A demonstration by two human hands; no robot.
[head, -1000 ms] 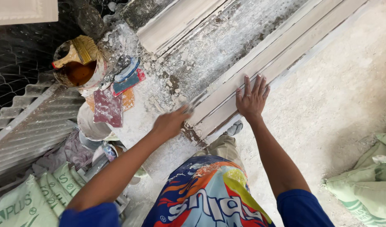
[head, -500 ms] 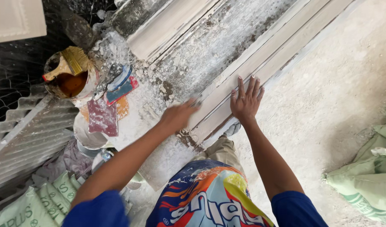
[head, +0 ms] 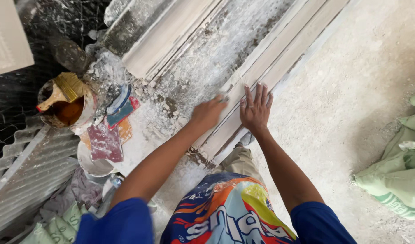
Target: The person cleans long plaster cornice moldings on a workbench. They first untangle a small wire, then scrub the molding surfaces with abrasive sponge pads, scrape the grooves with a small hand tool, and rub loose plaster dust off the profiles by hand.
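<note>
A long white plaster moulding (head: 286, 56) lies diagonally on a dusty work surface (head: 203, 68). My right hand (head: 256, 108) rests flat on the moulding, fingers spread, holding nothing. Just to its left, my left hand (head: 209, 113) presses on the same moulding with its fingers curled. It is blurred by motion, and a small grey scrap (head: 223, 98) shows at its fingertips. A second, shorter moulding piece (head: 167, 38) lies parallel further back.
At the left stand a tin of brown liquid with a brush (head: 65, 101), reddish abrasive sheets (head: 106, 142), coloured scrapers (head: 121, 106) and a white bowl (head: 92, 165). A corrugated sheet (head: 27, 180) leans lower left. Green sacks (head: 397, 176) lie on the concrete floor at right.
My left hand has slid up along the moulding towards my right hand, and now sits close beside it. My right hand has stayed flat on the moulding.
</note>
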